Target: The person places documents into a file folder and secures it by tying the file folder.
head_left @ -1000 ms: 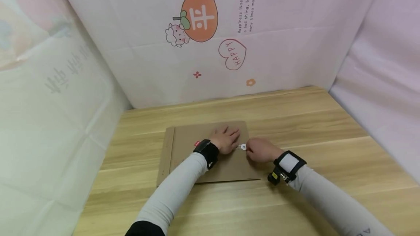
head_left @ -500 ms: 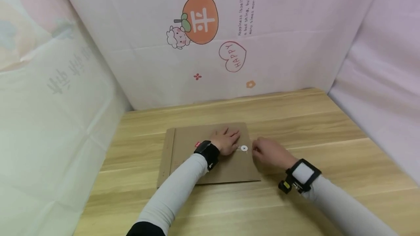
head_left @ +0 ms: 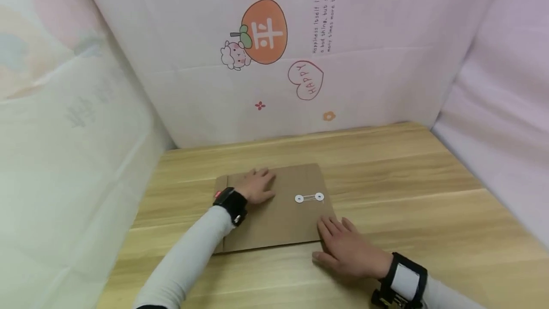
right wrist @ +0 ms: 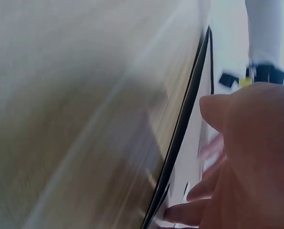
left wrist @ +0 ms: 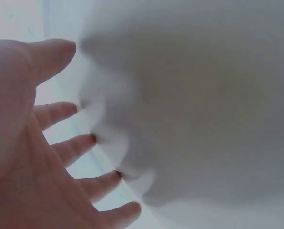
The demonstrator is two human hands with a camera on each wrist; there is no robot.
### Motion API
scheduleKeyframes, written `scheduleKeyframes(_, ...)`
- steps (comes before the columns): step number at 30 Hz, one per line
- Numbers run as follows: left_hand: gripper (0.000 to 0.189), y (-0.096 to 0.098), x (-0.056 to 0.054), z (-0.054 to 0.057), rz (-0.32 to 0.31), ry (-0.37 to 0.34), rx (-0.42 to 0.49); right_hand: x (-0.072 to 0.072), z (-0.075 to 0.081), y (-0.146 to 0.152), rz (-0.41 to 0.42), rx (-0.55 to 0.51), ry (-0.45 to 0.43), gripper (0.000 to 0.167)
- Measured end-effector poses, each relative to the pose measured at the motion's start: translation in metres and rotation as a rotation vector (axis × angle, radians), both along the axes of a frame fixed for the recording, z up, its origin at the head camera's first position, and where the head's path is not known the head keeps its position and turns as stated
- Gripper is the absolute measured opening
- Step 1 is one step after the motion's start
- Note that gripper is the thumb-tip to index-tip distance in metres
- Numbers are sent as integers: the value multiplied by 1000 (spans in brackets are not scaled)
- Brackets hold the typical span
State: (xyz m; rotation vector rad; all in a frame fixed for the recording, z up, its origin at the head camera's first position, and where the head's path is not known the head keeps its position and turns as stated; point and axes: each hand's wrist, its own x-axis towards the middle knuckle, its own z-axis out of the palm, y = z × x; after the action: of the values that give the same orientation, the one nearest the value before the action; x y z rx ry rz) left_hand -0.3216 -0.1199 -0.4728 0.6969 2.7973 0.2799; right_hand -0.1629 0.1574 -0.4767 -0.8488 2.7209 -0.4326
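A flat brown kraft document envelope (head_left: pixel 274 225) lies on the wooden table. Two white button discs (head_left: pixel 299 199) joined by thin string sit near its right end. My left hand (head_left: pixel 256 187) rests spread on the envelope's left half, and the left wrist view shows its fingers (left wrist: pixel 73 150) apart, fingertips on the surface. At the envelope's near right corner is my right hand (head_left: pixel 349 249), fingers extended over that corner and thumb toward the table. The right wrist view shows the right fingers (right wrist: pixel 187 212) beside the envelope's dark edge.
The wooden table (head_left: pixel 386 166) extends around the envelope. A white printed cloth (head_left: pixel 193 94) hangs behind it, with further cloth at left and right. A red label (head_left: pixel 217 194) shows beside the left wrist strap.
My right hand has left the button's string, opened and moved down to the near right corner. My left hand has slid left, uncovering the second button. The envelope has shifted slightly.
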Motion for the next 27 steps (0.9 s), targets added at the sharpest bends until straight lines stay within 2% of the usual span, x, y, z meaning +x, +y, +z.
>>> scheduleKeyframes(3,69,-20,11,-4,33,-17,-36,-11,2,6,4,18,8,81)
scheduleKeyframes(6,71,-28,20,-6,24,-13,-104,-27,3,11,11,68,35,83)
scheduleKeyframes(10,69,-27,32,-7,-45,29,-195,-57,1,23,7,128,45,87)
scheduleKeyframes(13,67,-21,41,-7,-108,45,-235,-87,2,38,24,128,-16,91)
scheduleKeyframes(16,69,-15,48,-6,-136,12,-211,-120,4,51,48,77,-96,89)
scheduleKeyframes(19,71,-12,51,-6,-146,-20,-176,-144,4,51,34,80,-137,87)
scheduleKeyframes(23,76,-8,59,2,-164,-47,-180,-168,-1,34,-21,175,-128,97)
scheduleKeyframes(27,78,-2,62,13,-195,-53,-179,-197,-3,25,-41,192,-77,99)
